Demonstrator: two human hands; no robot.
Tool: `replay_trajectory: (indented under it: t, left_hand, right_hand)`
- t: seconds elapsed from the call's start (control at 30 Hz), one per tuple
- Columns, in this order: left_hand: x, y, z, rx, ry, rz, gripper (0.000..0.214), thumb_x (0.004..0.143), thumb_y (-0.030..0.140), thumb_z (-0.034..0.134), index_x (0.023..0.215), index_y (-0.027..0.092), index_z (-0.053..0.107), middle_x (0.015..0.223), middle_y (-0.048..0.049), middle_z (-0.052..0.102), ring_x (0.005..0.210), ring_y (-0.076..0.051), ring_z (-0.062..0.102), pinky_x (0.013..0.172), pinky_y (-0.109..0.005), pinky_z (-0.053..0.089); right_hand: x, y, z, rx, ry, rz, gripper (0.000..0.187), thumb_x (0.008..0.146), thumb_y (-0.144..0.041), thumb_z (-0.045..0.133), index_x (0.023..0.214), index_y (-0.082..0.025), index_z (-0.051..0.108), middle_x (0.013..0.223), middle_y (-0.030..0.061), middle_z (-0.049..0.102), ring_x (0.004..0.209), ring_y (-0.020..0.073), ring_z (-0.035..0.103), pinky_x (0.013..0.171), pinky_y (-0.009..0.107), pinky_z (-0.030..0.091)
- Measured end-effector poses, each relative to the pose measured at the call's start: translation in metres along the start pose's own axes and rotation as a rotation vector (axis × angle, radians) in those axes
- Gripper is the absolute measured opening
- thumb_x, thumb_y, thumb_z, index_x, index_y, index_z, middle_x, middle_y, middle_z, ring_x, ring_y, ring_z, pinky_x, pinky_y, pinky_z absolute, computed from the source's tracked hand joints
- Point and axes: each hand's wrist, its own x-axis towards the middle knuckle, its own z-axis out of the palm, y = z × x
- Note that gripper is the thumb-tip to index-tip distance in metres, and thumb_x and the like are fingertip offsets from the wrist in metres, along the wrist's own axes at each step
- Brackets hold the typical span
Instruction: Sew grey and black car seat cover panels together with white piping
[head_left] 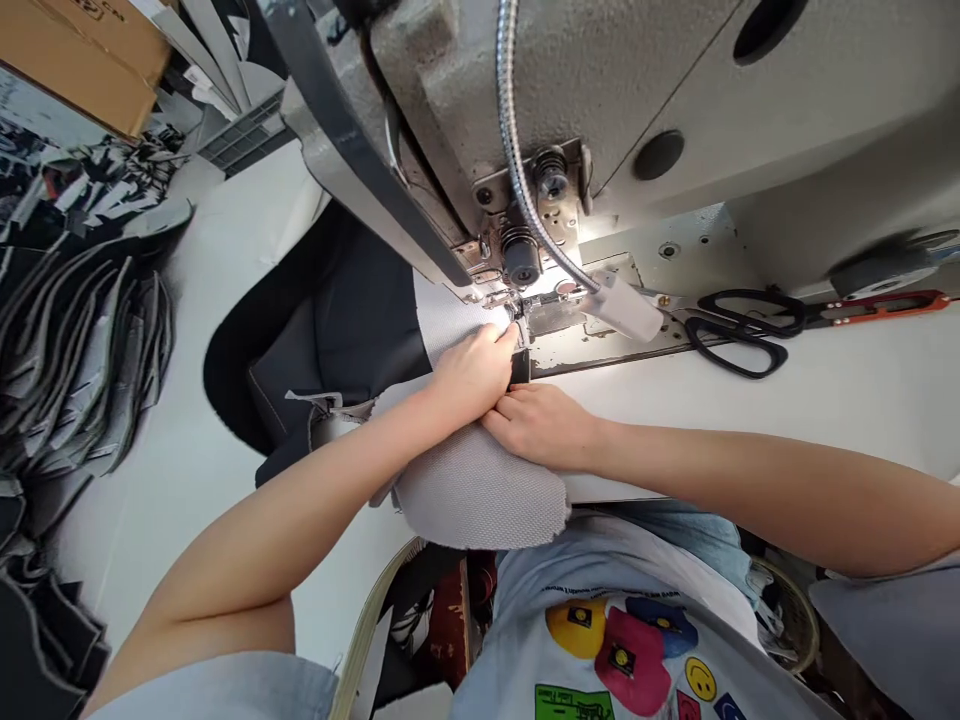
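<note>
My left hand (472, 375) presses a grey mesh fabric panel (480, 495) just behind the presser foot (514, 312) of an industrial sewing machine (600, 100). The panel's edge runs under the foot, and the needle is hard to make out. My right hand (540, 427) lies on the same fabric, close to my left hand, its fingers gathering the cloth. A black fabric piece (360, 310) joins the mesh and spreads across the white table (202, 470) beyond my hands.
Black-handled scissors (739, 330) and red thread snips (885, 308) lie by the machine bed. A metal gooseneck lamp (517, 130) hangs over the needle area. Several stacked grey and black cut pieces (97, 350) lie at the left, below a cardboard box (75, 50).
</note>
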Motion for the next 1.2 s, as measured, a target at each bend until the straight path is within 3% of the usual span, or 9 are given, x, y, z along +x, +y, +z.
replay_trajectory:
  t: [0.1, 0.17, 0.27, 0.43, 0.67, 0.97, 1.1, 1.2]
  left_hand:
    - [-0.014, -0.003, -0.014, 0.032, -0.053, 0.084, 0.039, 0.093, 0.026, 0.043, 0.130, 0.016, 0.052, 0.113, -0.0150, 0.056, 0.102, -0.030, 0.059, 0.080, -0.037, 0.051]
    - [-0.025, -0.002, -0.020, 0.114, -0.064, 0.084, 0.031, 0.092, 0.018, 0.041, 0.118, 0.014, 0.058, 0.107, -0.0156, 0.057, 0.102, -0.031, 0.058, 0.078, -0.037, 0.051]
    - [-0.032, 0.005, -0.015, 0.141, -0.061, 0.080, 0.038, 0.090, 0.007, 0.034, 0.122, 0.013, 0.053, 0.102, -0.0144, 0.059, 0.096, -0.028, 0.061, 0.072, -0.034, 0.050]
    - [-0.022, 0.014, 0.008, 0.019, -0.080, 0.052, 0.048, 0.094, 0.012, 0.031, 0.142, 0.012, 0.037, 0.106, -0.0126, 0.062, 0.086, -0.024, 0.066, 0.065, -0.031, 0.049]
    - [-0.010, 0.011, 0.013, 0.001, 0.047, 0.007, 0.046, 0.093, 0.016, 0.035, 0.138, 0.016, 0.045, 0.104, -0.0110, 0.065, 0.085, -0.025, 0.068, 0.060, -0.031, 0.046]
    - [0.011, 0.007, 0.017, -0.048, 0.141, -0.026, 0.046, 0.095, 0.017, 0.032, 0.138, 0.018, 0.048, 0.107, -0.0122, 0.063, 0.093, -0.024, 0.063, 0.071, -0.032, 0.048]
    - [-0.010, -0.003, -0.001, 0.048, 0.119, -0.001, 0.046, 0.090, 0.013, 0.039, 0.134, 0.019, 0.051, 0.115, -0.0151, 0.058, 0.108, -0.029, 0.055, 0.079, -0.035, 0.049]
    - [-0.030, -0.014, -0.025, 0.124, 0.037, -0.075, 0.041, 0.085, 0.007, 0.040, 0.119, 0.021, 0.060, 0.110, -0.0128, 0.060, 0.101, -0.029, 0.058, 0.072, -0.035, 0.050]
  right_hand:
    - [0.000, -0.002, -0.003, 0.022, -0.006, -0.009, 0.023, 0.096, -0.011, 0.043, 0.104, -0.008, 0.064, 0.092, 0.0141, 0.071, 0.086, 0.0213, 0.067, 0.079, 0.036, 0.052]
    - [-0.008, -0.001, -0.004, -0.001, -0.008, -0.085, 0.022, 0.095, -0.011, 0.044, 0.097, -0.010, 0.066, 0.092, 0.0137, 0.072, 0.089, 0.0214, 0.067, 0.084, 0.037, 0.051]
    - [-0.027, -0.002, -0.003, -0.152, 0.048, -0.168, 0.025, 0.093, -0.009, 0.045, 0.098, -0.006, 0.069, 0.099, 0.0180, 0.072, 0.096, 0.0244, 0.068, 0.093, 0.042, 0.049]
    - [-0.046, -0.010, 0.009, -0.365, 0.167, -0.128, 0.035, 0.093, -0.013, 0.045, 0.116, 0.006, 0.064, 0.114, 0.0273, 0.066, 0.104, 0.0324, 0.067, 0.092, 0.047, 0.053]
    - [-0.038, 0.002, 0.009, -0.377, 0.175, -0.111, 0.034, 0.092, -0.010, 0.046, 0.116, 0.003, 0.065, 0.114, 0.0252, 0.067, 0.107, 0.0301, 0.067, 0.093, 0.043, 0.055]
    - [-0.035, 0.025, 0.011, -0.352, 0.237, -0.071, 0.036, 0.094, -0.006, 0.039, 0.119, 0.007, 0.061, 0.121, 0.0257, 0.063, 0.115, 0.0310, 0.062, 0.098, 0.042, 0.052]
    - [-0.028, 0.034, 0.012, -0.204, 0.248, -0.111, 0.036, 0.098, -0.011, 0.037, 0.122, -0.001, 0.061, 0.121, 0.0192, 0.066, 0.117, 0.0271, 0.060, 0.106, 0.048, 0.045]
    - [-0.017, 0.035, 0.009, -0.053, 0.160, -0.113, 0.032, 0.097, -0.011, 0.040, 0.118, -0.006, 0.064, 0.117, 0.0139, 0.068, 0.114, 0.0224, 0.062, 0.104, 0.042, 0.047]
